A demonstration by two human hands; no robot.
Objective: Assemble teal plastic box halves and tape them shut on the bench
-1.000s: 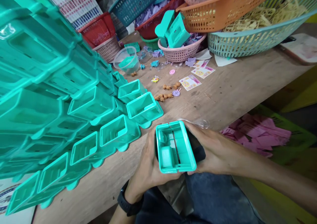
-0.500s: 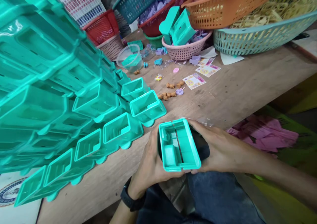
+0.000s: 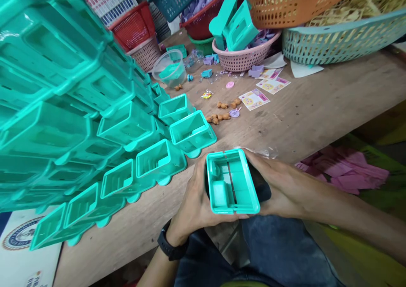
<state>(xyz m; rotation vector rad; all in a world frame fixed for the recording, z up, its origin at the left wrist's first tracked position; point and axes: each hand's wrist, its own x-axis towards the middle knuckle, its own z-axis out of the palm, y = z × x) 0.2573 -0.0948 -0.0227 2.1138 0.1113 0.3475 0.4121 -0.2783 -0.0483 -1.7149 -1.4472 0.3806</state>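
Note:
Between my two hands is a teal plastic box [image 3: 243,181], its open top facing me. It is made of two halves with a narrow dark gap running down the middle. My left hand [image 3: 195,202], with a black watch at the wrist, wraps the left side and the near underside. Around the right side curls my right hand [image 3: 281,185], and a dark patch shows between palm and box. Some fingers of both hands are hidden beneath the box. Left of it stands a row of similar teal boxes [image 3: 158,162] along the table edge.
Tall stacks of teal boxes [image 3: 60,67] fill the left. Small brown figures [image 3: 218,117] and printed cards [image 3: 253,99] lie on the wooden table [image 3: 311,109]. Behind are a pink basket [image 3: 244,61], an orange basket [image 3: 292,8] and a clear tub [image 3: 171,71]. Pink pieces [image 3: 349,170] lie below right.
The view has shifted slightly, so the table things sit a little further right and higher in the picture. Both hands keep the same hold on the box, and its gap looks much the same.

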